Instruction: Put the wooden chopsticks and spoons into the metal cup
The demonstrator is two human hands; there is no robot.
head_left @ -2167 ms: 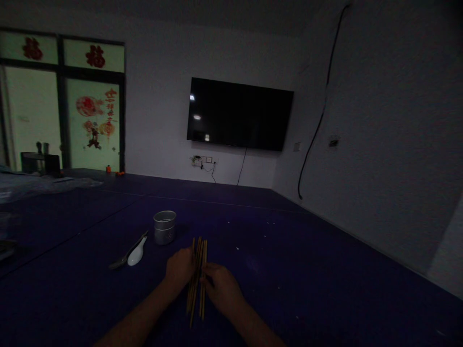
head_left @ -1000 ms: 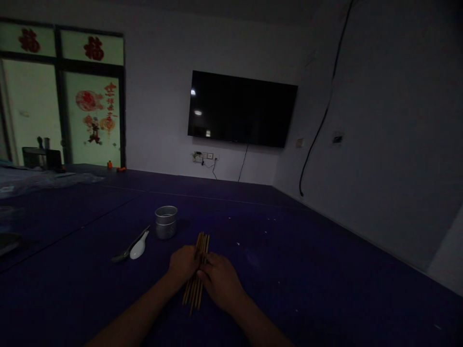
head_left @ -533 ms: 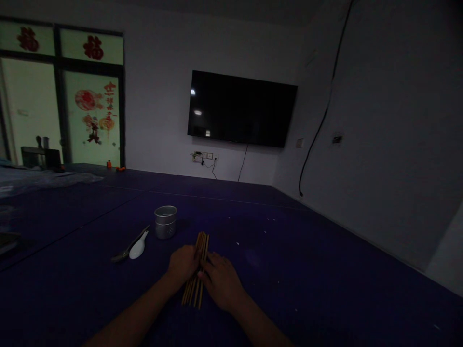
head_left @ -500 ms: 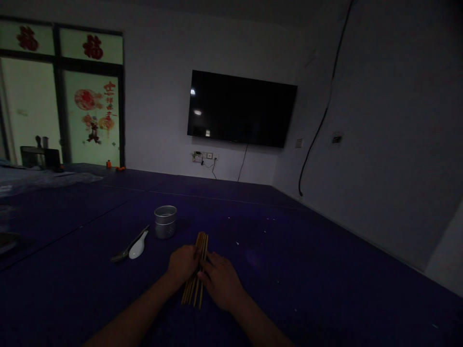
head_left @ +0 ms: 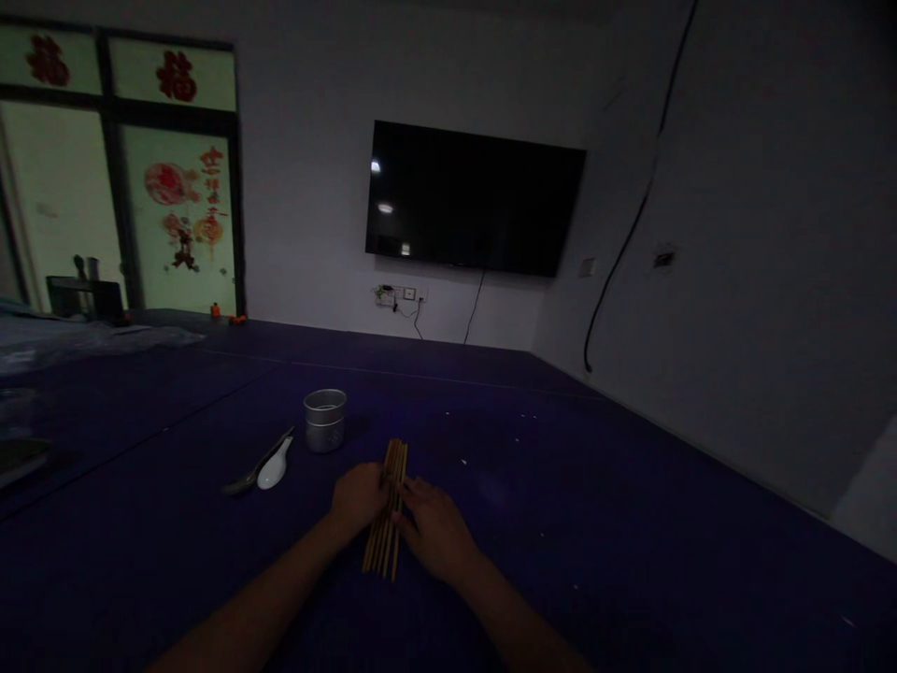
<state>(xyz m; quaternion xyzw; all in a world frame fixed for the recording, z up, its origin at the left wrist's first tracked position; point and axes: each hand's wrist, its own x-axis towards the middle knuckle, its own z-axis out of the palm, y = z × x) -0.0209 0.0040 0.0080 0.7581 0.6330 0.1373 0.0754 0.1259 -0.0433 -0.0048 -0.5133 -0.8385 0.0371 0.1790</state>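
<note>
A bundle of several wooden chopsticks (head_left: pixel 382 547) is held low over or on the blue-purple table, with its far ends close together and its near ends slightly fanned. My left hand (head_left: pixel 359 495) is closed on the bundle from the left, its fingertips partly hidden by the sticks. From the right, my right hand (head_left: pixel 434 528) presses thumb and fingers against the same chopsticks. Beyond the left hand stands a silver metal cup (head_left: pixel 325 425), upright. Left of it lie a white soup spoon (head_left: pixel 275 467) and a dark spoon-like utensil (head_left: pixel 245 481), side by side.
Small white scraps (head_left: pixel 463 462) dot the table (head_left: pixel 631 542). Crumpled clear plastic (head_left: pixel 98 344) covers its far left, and a dark flat object (head_left: pixel 22 460) sits at the left edge. Small orange items (head_left: pixel 236 320) lie near the door. A television (head_left: pixel 476 201) hangs on the wall.
The near ends of the chopsticks have drawn closer together between my hands. The whole view has shifted slightly; the cup and spoons keep their places on the table.
</note>
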